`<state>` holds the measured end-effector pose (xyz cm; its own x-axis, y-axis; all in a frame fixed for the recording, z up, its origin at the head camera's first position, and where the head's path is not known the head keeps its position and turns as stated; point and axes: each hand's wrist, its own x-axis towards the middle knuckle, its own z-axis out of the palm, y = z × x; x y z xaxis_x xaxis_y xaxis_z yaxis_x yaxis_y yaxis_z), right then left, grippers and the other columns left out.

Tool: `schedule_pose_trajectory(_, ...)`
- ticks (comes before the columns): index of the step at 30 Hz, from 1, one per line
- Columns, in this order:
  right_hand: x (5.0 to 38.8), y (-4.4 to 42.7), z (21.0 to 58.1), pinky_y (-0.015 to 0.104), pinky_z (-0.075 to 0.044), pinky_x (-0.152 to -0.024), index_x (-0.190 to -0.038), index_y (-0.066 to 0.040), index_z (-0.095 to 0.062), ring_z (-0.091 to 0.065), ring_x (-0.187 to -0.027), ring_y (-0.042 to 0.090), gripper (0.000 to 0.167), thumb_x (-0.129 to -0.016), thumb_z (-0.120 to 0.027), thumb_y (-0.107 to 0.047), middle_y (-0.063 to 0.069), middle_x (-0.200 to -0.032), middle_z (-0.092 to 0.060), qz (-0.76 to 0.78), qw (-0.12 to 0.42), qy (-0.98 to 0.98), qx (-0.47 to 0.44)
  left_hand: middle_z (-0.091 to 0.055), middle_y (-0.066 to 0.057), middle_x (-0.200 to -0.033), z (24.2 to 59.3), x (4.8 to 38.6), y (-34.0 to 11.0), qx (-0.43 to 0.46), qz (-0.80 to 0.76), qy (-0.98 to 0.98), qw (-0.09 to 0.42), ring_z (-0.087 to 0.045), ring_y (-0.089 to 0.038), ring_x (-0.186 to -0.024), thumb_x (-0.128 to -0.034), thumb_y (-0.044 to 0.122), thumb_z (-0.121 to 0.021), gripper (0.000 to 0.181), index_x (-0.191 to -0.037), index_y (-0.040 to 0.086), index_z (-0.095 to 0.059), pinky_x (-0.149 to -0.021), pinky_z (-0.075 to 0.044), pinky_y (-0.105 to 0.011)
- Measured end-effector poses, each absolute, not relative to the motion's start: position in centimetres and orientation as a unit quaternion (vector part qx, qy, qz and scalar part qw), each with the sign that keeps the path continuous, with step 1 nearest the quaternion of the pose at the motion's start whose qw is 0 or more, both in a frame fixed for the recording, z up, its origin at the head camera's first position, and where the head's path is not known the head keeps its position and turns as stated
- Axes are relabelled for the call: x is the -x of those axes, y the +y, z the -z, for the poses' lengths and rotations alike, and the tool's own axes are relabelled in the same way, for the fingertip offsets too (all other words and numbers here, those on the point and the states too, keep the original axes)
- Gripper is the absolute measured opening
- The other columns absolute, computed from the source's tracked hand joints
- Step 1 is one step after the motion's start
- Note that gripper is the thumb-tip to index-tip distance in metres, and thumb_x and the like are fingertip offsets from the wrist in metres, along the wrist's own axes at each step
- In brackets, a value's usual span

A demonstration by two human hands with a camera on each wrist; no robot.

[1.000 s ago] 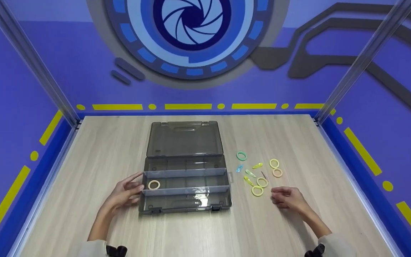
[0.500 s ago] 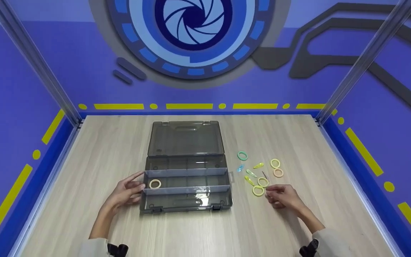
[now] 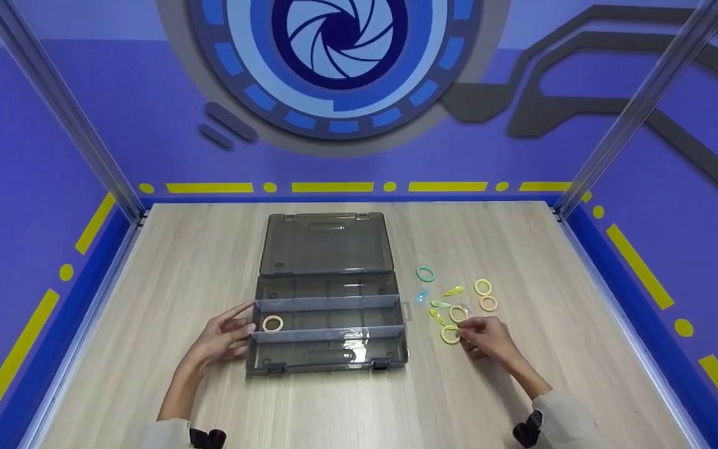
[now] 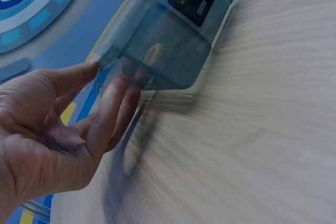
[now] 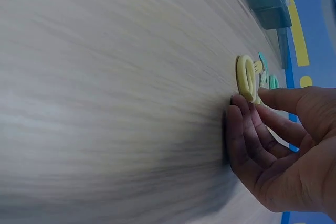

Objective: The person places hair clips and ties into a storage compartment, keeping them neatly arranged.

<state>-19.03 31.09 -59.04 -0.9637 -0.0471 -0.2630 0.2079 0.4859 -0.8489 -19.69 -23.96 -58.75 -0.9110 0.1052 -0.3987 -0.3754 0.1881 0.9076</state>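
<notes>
We are taking the step in hand to be the picking up of one ring; right of the frame's centre, the right hand [image 3: 490, 338] is touching the near yellow ring [image 3: 442, 335], which is lying lowest among the scattered rings and clips; its thumb and bent fingers are standing only slightly apart at the right part of the rim, and we are not able to tell whether they are pinching it; in our opinion, the next move is calling for a sure grip and a careful lift, without dragging the second yellow ring [image 3: 457, 306] just above it in the frame; left of centre, the left hand [image 3: 219, 338] is resting its fingertips on the end of the grey box [image 3: 328, 366], with fingers loosely spread, gripping nothing that we are seeing, and we are supposing it is steadying the box; in the middle compartment, at its left end, one pale ring [image 3: 282, 323] is lying; both forearms are slanting inward from the lower left and lower right of the frame.
</notes>
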Motion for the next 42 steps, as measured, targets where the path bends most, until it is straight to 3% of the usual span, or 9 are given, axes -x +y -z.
schedule_pose_trajectory(10,19.2,30.1,59.6,0.022,-0.049,-0.049,-0.096,0.001,-0.075,-0.064,-0.061,0.014,0.009,-0.09,-0.075,-0.007,0.008,-0.077,-0.073,0.434,0.048,0.897,-0.07,-0.05,-0.024,-0.14,58.8,19.9,-23.6,0.078,-0.639,0.742,0.186,-0.066,-0.013,-0.094,-0.0965,0.022,-0.072,0.069,-0.157,0.013,-0.041,-0.07,-0.058,-0.025)
schedule_pose_trajectory(19,19.0,30.0,59.8,0.019,-0.045,-0.048,-0.088,-0.003,-0.074,-0.06,-0.059,0.013,0.006,-0.09,-0.076,-0.008,0.006,-0.072,-0.069,0.419,0.03,0.905,-0.063,-0.047,-0.024,-0.141,58.8,20.0,-23.5,0.085,-0.638,0.743,0.186,-0.065,-0.014,-0.096,-0.0978,0.019,-0.07,0.066,-0.157,0.013,-0.041,-0.072,-0.058,-0.025)
schedule_pose_trajectory(34,19.0,30.2,59.5,0.023,-0.051,-0.053,-0.092,0.003,-0.073,-0.065,-0.066,0.015,0.011,-0.09,-0.075,-0.007,0.009,-0.078,-0.071,0.483,0.062,0.871,-0.068,-0.048,-0.025,-0.144,59.0,19.5,-24.0,0.08,-0.638,0.742,0.189,-0.067,-0.018,-0.102,-0.0985,0.02,-0.069,0.066,-0.157,0.014,-0.041,-0.074,-0.059,-0.029)
schedule_pose_trajectory(42,19.3,30.1,58.3,0.026,-0.056,-0.058,-0.103,0.008,-0.071,-0.069,-0.07,0.015,0.018,-0.092,-0.071,-0.007,0.013,-0.087,-0.072,0.517,0.077,0.85,-0.067,-0.05,-0.024,-0.142,59.2,19.6,-24.0,0.078,-0.641,0.742,0.181,-0.068,-0.015,-0.099,-0.0985,0.021,-0.069,0.066,-0.157,0.013,-0.041,-0.073,-0.06,-0.028)
